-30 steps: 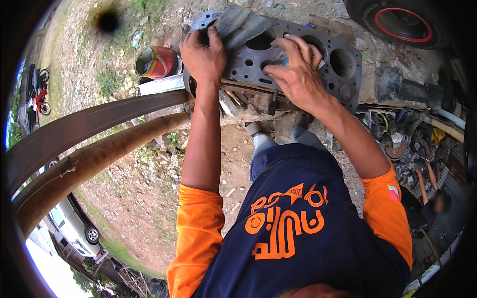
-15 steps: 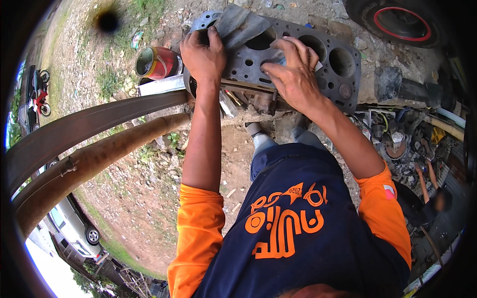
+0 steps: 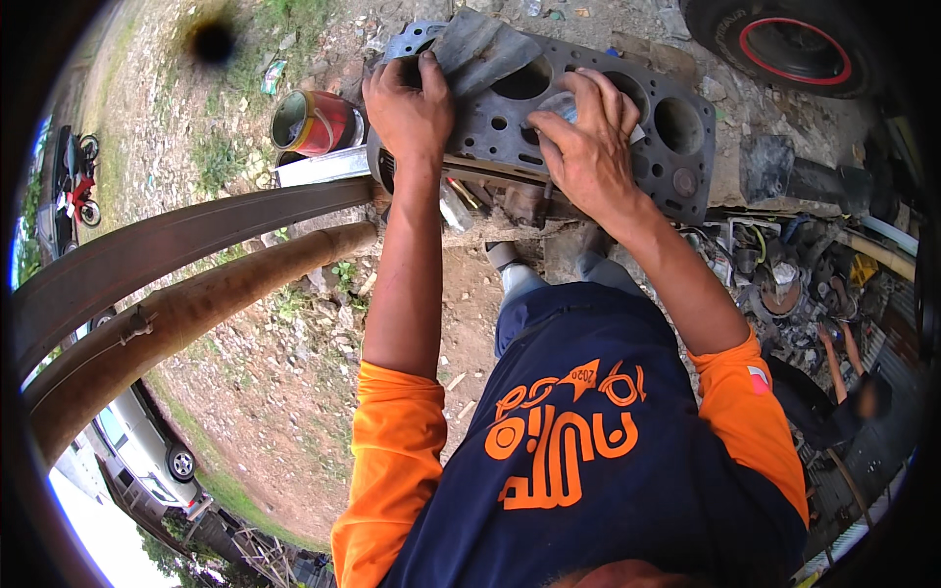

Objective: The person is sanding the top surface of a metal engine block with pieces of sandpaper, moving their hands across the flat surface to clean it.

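Note:
A grey metal engine block with large round bores lies across the top of the view. My left hand rests on its left end, thumb and fingers apart beside a bore. Next to that thumb, a dark, scuffed flat sheet lies over part of the block. On the middle of the top face, my right hand has its fingers curled down around a thin, pale bluish piece. Most of this piece is hidden under the hand, and its kind cannot be made out.
Left of the block stands a red bucket. A rusty beam and a brown pole extend leftward. A tyre is at the upper right. Metal parts and another person's arms are at the right.
My right hand has shifted slightly, its fingers now more upright, and more of the pale piece shows. My left hand stays on the block's left end.

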{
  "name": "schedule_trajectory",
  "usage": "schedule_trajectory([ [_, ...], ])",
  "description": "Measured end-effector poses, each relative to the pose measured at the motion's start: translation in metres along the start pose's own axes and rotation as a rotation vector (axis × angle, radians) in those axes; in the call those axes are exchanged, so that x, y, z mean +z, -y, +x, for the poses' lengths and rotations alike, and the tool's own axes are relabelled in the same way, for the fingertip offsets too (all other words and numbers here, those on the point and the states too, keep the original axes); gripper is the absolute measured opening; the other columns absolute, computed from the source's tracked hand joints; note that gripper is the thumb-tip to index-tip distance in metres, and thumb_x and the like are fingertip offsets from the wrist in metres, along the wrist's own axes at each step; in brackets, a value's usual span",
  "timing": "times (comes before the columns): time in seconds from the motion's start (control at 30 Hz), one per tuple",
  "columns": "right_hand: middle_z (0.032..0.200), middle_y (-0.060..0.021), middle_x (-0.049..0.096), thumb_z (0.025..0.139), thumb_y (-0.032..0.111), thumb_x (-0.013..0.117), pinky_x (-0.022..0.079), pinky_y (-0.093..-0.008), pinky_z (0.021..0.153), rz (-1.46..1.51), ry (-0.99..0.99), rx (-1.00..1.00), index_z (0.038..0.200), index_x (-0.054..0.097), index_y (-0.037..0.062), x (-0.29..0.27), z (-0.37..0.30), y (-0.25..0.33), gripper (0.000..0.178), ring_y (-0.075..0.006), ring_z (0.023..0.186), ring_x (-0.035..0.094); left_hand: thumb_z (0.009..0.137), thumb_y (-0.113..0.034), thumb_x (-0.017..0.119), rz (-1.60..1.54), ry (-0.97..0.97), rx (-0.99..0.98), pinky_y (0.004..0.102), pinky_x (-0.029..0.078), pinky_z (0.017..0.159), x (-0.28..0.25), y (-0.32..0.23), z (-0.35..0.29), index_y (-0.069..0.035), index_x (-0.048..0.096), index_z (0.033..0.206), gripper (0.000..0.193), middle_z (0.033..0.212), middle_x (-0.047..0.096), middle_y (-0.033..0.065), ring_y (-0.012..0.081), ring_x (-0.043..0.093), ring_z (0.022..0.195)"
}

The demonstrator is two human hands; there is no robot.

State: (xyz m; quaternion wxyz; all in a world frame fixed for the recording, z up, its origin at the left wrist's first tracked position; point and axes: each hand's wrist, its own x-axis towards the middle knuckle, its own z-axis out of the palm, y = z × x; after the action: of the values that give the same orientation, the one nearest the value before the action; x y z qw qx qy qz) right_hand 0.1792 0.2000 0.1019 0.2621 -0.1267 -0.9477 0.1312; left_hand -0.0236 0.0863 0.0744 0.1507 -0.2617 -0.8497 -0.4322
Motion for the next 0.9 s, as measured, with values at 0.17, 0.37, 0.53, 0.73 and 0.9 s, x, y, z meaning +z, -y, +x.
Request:
schedule_trajectory([
  [0.17,0.139,-0.0128,0.058,0.075,0.010,0.087,0.029,-0.0566,0.113,-0.020,0.006,-0.011,0.101,0.081,0.0138,0.0024,-0.0024,-0.0007,0.027,-0.0349,0.142,0.046,0.095,-0.028,0.069,-0.046,0.018,-0.004,0.0506,0.049,0.093,0.0011,0.0012,0.0021,-0.001,0.077,0.089,0.029,0.091,0.073,0.0202,0.0430,0.064,0.096],
  [0.37,0.137,-0.0110,0.059,0.077,0.014,0.088,0.029,-0.0561,0.113,0.014,-0.024,0.033,0.103,0.082,0.0132,0.0080,-0.0021,-0.0040,0.027,-0.0333,0.140,0.047,0.094,-0.028,0.070,-0.042,-0.004,0.021,0.0503,0.048,0.094,-0.0010,-0.0034,0.0008,-0.001,0.078,0.090,0.029,0.090,0.073,0.0201,0.0429,0.064,0.095],
  [0.53,0.136,-0.0107,0.058,0.076,0.014,0.089,0.029,-0.0563,0.113,0.031,-0.020,0.034,0.104,0.082,0.0128,0.0068,0.0000,-0.0025,0.028,-0.0334,0.141,0.045,0.095,-0.028,0.070,-0.043,0.020,-0.004,0.0502,0.049,0.092,0.0003,0.0013,0.0009,-0.001,0.078,0.091,0.029,0.090,0.073,0.0201,0.0431,0.064,0.095],
  [0.73,0.137,-0.0112,0.058,0.077,0.014,0.088,0.028,-0.0566,0.114,0.002,0.001,0.012,0.103,0.082,0.0134,0.0056,-0.0007,-0.0016,0.027,-0.0337,0.142,0.045,0.095,-0.028,0.070,-0.021,0.001,0.030,0.0505,0.049,0.091,0.0016,0.0010,0.0006,0.000,0.078,0.091,0.029,0.090,0.073,0.0207,0.0433,0.063,0.095],
  [0.9,0.135,-0.0108,0.059,0.078,0.013,0.086,0.029,-0.0562,0.113,0.011,0.017,0.000,0.104,0.082,0.0128,0.0073,0.0002,-0.0001,0.026,-0.0323,0.141,0.046,0.094,-0.029,0.070,-0.016,0.007,0.010,0.0506,0.049,0.091,0.0022,0.0029,0.0009,0.000,0.078,0.091,0.030,0.091,0.073,0.0212,0.0436,0.064,0.096],
])
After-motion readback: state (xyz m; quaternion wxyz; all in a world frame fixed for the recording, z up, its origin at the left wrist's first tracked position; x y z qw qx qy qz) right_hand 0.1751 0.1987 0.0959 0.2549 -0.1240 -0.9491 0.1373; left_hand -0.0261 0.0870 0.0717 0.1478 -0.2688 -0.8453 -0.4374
